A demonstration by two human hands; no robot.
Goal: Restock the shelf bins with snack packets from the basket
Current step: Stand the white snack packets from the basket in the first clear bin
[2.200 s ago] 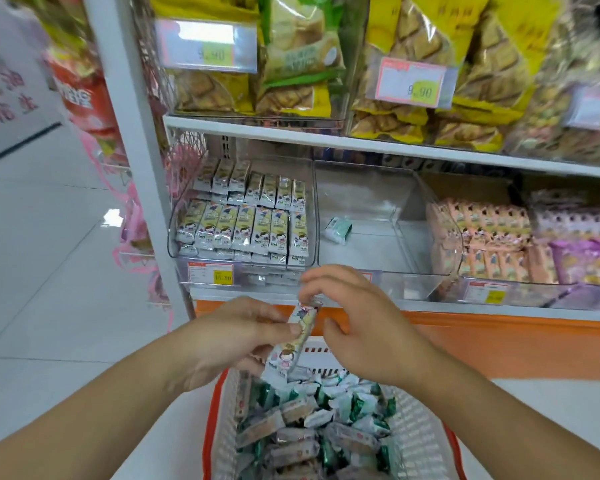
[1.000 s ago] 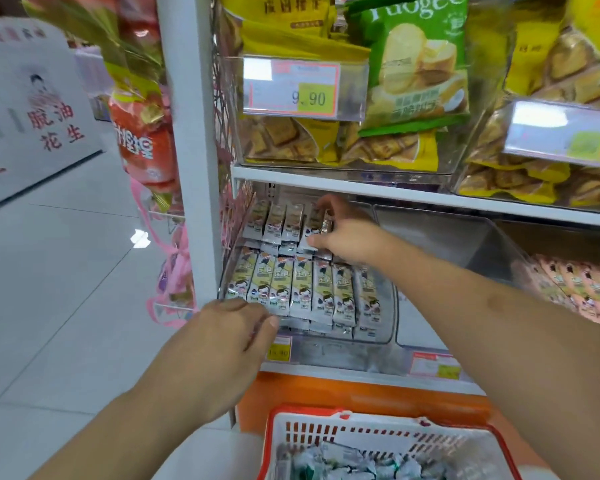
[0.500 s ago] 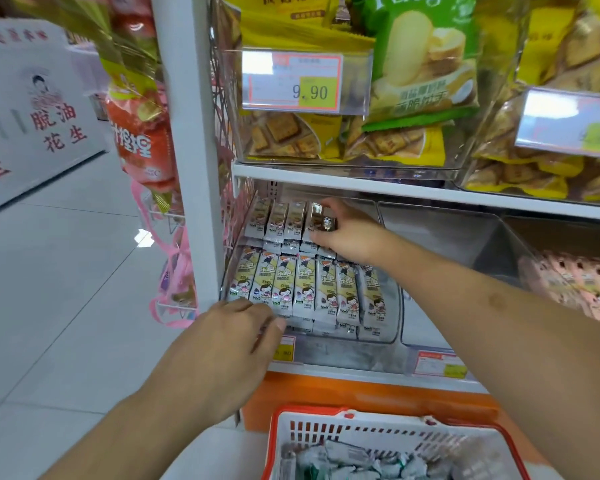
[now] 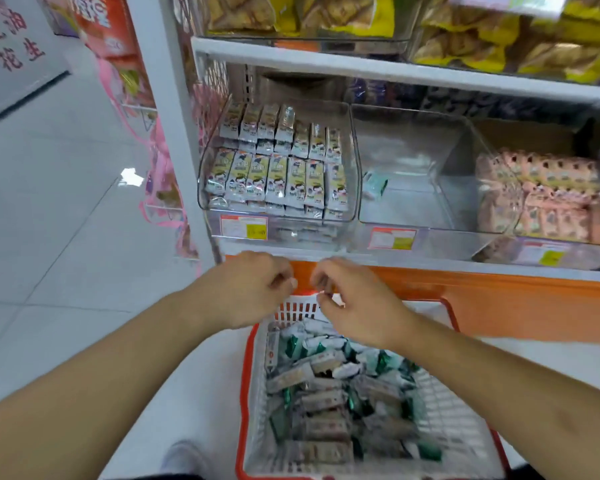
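Shelf bin [image 4: 347,161] stood nearly stocked; both hands, left [image 4: 246,289] and right [image 4: 357,303], hovered loosely curled, apparently empty, above basket [image 4: 248,375], likely between packets; next, pick another.

One head-worn view looks forward and down, close over the red-rimmed white plastic basket [image 4: 248,382], facing the clear plastic shelf bins [image 4: 352,161] nearby.

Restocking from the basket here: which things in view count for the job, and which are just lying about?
Job:
- basket with its snack packets
- left bin, rows of packets
- middle bin, one green packet
- left hand, right hand above the basket

Lying about:
- pink packets in the right bin
- yellow bags on the shelf above
- pink ribbons
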